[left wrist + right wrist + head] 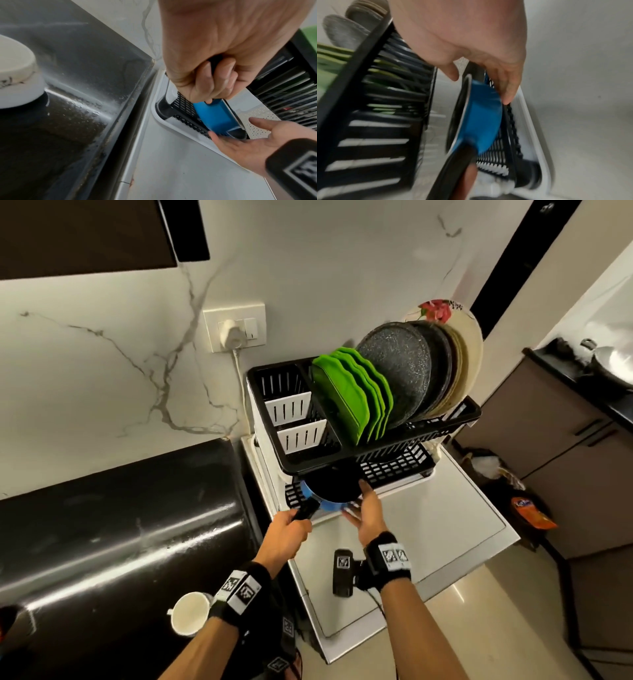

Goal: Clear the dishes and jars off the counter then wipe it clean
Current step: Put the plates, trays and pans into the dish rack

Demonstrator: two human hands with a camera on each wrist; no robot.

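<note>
**A:** Both hands on one item — where's it sitting?

**B:** Blue pan [323, 501] is at the lower tier of the dish rack [394, 470], tilted on its side, partly under the upper tier. My left hand [284, 534] is wrapped tight around its black handle [305, 511] — fingers fully curled, clear in the left wrist view.

**A:** Right hand?

**B:** Right hand [368, 513] is spread, fingers straight, against the pan's blue wall from the right side. One fingertip [507, 100] lands where the pan meets the black mesh of the lower tier. Thumb is off the pan (right wrist view is blurred, so I can't tell finer contact).

**A:** Upper tier?

**B:** Green plates [356, 395] standing on edge, then dark speckled plates [397, 364], then a floral plate [442, 313] at the far end. Cutlery compartments on the left side of that tier.

**A:** Counter?

**B:** Black counter [120, 525] is left of the rack, glossy, with a white mug [190, 613] near its front edge, close to my left wrist. Rack stands on a white appliance top [445, 525] beside the counter.
</note>
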